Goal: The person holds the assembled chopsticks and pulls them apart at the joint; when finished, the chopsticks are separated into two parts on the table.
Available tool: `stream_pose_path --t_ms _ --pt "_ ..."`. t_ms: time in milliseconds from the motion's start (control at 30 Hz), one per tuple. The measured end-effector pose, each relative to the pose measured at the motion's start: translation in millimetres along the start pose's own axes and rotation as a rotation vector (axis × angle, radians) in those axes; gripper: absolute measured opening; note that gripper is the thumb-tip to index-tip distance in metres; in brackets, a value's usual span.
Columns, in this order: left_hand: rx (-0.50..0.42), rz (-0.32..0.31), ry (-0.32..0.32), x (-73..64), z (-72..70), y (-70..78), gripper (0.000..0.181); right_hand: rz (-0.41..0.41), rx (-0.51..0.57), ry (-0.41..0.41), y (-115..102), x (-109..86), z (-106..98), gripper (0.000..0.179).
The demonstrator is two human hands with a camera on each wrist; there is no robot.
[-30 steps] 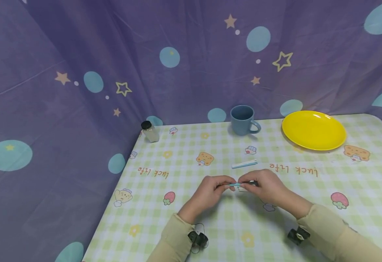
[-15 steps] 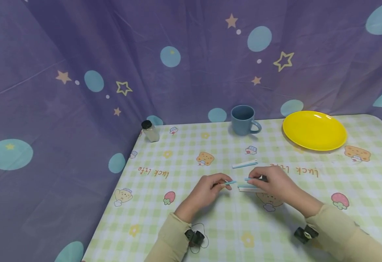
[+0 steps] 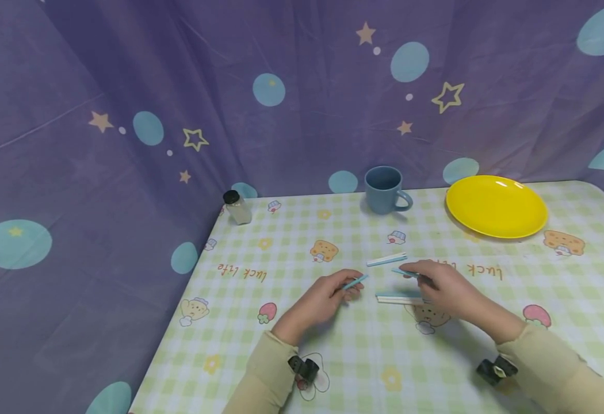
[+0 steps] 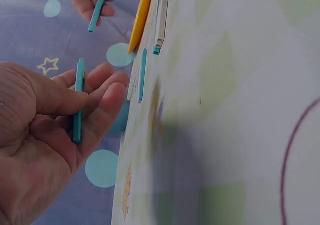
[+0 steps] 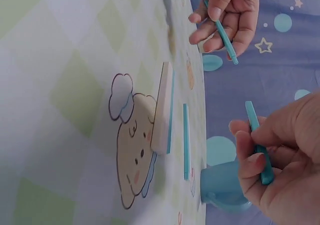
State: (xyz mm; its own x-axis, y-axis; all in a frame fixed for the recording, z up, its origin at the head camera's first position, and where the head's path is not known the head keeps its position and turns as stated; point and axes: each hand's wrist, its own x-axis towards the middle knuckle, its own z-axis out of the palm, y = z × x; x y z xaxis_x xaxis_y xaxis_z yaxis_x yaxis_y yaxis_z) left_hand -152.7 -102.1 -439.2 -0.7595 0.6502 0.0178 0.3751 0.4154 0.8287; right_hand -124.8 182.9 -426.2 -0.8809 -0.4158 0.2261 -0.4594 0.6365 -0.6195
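My left hand [image 3: 325,296] pinches a short, slim teal stick [image 4: 78,105] between thumb and fingers, above the table. In the left wrist view, the stick's upper end narrows slightly. My right hand [image 3: 444,287] pinches a similar teal stick [image 5: 259,147], its free end pointing left toward the other hand. A gap separates the two sticks. Below the right hand lies a white-and-teal bundle of slim sticks [image 3: 397,299], its right end partly hidden by that hand in the head view. Farther back rests another white-and-teal slim piece [image 3: 387,260], set at a slant.
A blue mug [image 3: 383,192] stands at the back of the table, with a yellow plate [image 3: 496,207] to its right. At the far left corner is a small black-lidded jar [image 3: 238,208]. A checked cloth [image 3: 260,368] covers the table; a purple curtain [image 3: 302,132] hangs behind.
The hands were together on one teal piece; now they are apart, each with a teal stick. The right hand has moved right, uncovering the bundle below. The left has shifted slightly left.
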Motion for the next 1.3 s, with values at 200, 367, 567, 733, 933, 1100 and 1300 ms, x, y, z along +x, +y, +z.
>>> stream_pose_path --t_ms 200,367,567,733,933,1100,1300 --pt "0.048 -0.045 0.039 2.5 -2.7 -4.2 0.038 0.008 0.006 0.026 6.2 -5.4 -1.1 0.038" --pt "0.115 -0.09 0.133 6.6 -2.7 -6.0 0.024 0.031 -0.011 0.063 10.9 -6.0 1.0 0.024" --pt "0.109 -0.147 0.236 15.5 -1.7 -7.5 0.01 0.133 -0.011 0.075 15.6 -3.7 6.2 0.002" --pt "0.097 -0.174 0.3 24.1 -1.3 -8.9 0.005 0.228 0.048 0.097 18.1 -0.7 17.6 0.007" --pt "0.036 -0.196 0.333 35.1 1.8 -8.0 0.005 0.298 0.114 0.083 18.2 4.5 30.0 0.01" --pt "0.077 -0.21 0.324 45.6 6.3 -9.0 0.005 0.324 0.125 0.077 20.1 9.5 35.5 0.011" --pt "0.156 -0.241 0.299 56.7 12.4 -10.0 0.005 0.347 0.138 0.048 21.2 13.1 39.3 0.01"
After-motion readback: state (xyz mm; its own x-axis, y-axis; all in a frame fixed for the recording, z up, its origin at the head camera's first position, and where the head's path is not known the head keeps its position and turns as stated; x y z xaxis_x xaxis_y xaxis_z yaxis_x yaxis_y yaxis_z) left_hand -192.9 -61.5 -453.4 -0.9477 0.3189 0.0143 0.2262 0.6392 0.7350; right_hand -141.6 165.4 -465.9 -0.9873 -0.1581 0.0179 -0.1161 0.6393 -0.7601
